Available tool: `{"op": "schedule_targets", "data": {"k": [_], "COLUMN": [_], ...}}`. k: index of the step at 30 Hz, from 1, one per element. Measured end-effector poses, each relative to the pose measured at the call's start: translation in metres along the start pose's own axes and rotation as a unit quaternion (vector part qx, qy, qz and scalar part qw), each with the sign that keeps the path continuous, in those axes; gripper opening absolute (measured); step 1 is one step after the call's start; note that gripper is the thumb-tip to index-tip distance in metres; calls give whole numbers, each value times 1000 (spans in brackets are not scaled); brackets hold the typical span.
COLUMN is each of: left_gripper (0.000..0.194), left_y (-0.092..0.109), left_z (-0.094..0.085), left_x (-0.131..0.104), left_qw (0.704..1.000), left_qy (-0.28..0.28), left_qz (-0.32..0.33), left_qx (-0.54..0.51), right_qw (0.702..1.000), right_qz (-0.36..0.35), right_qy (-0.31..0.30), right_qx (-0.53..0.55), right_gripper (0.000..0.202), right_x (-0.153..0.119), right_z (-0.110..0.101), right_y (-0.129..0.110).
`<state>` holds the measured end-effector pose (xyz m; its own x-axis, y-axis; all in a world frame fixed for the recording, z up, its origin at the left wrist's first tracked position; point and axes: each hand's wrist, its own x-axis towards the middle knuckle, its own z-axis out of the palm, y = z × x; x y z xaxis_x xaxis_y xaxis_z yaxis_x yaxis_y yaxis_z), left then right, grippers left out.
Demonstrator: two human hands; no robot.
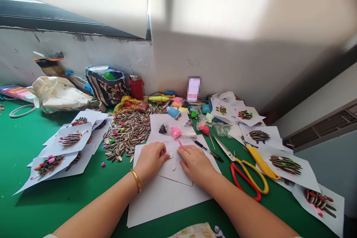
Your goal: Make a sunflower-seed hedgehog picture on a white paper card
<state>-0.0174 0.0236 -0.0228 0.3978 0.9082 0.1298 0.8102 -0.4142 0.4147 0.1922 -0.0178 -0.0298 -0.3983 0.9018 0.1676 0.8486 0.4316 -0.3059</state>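
Observation:
A small white card with a faint round drawing lies on larger white sheets. On the card's left side rests my left hand, fingers curled together near a tiny pale piece at the fingertips. My right hand is over the drawing's right side, fingers closed, with a thin pink strip sticking out beyond them. A small white piece lies on the card between the hands. Above the hands are a pink clay lump and a black clay lump.
Sunflower seeds are piled at the left of the papers. Seed-decorated cards lie at both sides. Right of my hands are a pen, open scissors and a yellow cutter. Bags and a red bottle stand by the wall.

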Motion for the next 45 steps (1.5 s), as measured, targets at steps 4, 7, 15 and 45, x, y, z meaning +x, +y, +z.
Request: {"op": "schedule_targets", "data": {"k": [4, 7, 15, 45], "left_gripper": [14, 18, 23, 46], "left_y": [-7, -11, -10, -4], "left_z": [-9, -18, -22, -37], "left_x": [-1, -4, -7, -14], "left_qw": [998, 993, 990, 975], "left_qy": [-25, -63, -86, -144], "left_qz": [11, 51, 110, 153], "left_qx": [-54, -84, -5, 66], "right_qw": [1000, 1000, 1000, 999], "right_qz": [4, 9, 11, 18], "right_qy": [-9, -18, -22, -28], "right_qx": [4, 7, 6, 20], "right_gripper": [37, 38, 39, 39], "right_x": [0, 0, 1, 1], "right_z": [-2, -3, -3, -5], "right_y": [-1, -1, -1, -2]}}
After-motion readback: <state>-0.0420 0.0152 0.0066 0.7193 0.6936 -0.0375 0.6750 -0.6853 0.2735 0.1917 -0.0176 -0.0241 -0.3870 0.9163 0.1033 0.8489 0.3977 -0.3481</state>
